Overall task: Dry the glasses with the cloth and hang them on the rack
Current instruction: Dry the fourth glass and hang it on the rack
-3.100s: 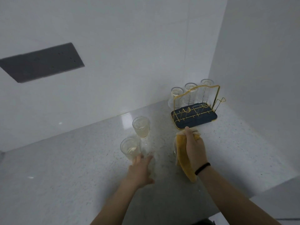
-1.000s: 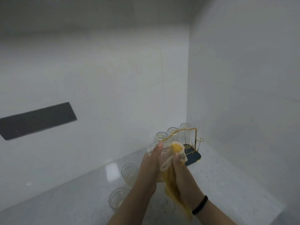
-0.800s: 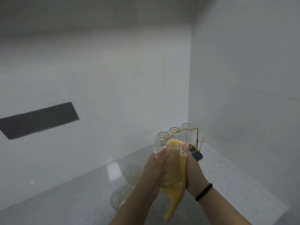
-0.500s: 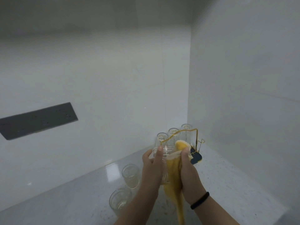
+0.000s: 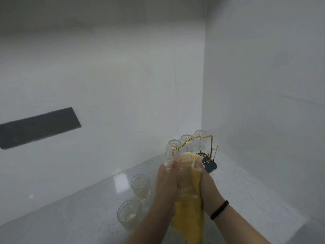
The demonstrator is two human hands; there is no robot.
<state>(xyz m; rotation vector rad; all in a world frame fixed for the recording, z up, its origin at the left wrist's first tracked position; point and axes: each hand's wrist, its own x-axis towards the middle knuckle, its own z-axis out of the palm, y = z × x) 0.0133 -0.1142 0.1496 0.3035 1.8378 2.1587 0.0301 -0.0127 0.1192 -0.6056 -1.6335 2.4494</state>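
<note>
The ribbed glass [image 5: 184, 180] is held raised above the counter [image 5: 246, 191], gripped by the left hand [image 5: 167, 184], while the right hand [image 5: 208, 187] presses the yellow cloth [image 5: 190, 219] against its right side. The glass should be turned steadily inside the cloth and gripped firmly, since wet glass is judged slippery. It appears clear, with vertical ridges. The gold wire rack [image 5: 202, 150] stands far right, in the corner.

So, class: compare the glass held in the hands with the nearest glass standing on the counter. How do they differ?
The held glass is up off the counter, gripped by the left hand with the yellow cloth pressed on by the right hand; the nearest counter glass stands untouched. The held glass is blurred; the counter glass looks sharp. Both are clear and ribbed.
</note>
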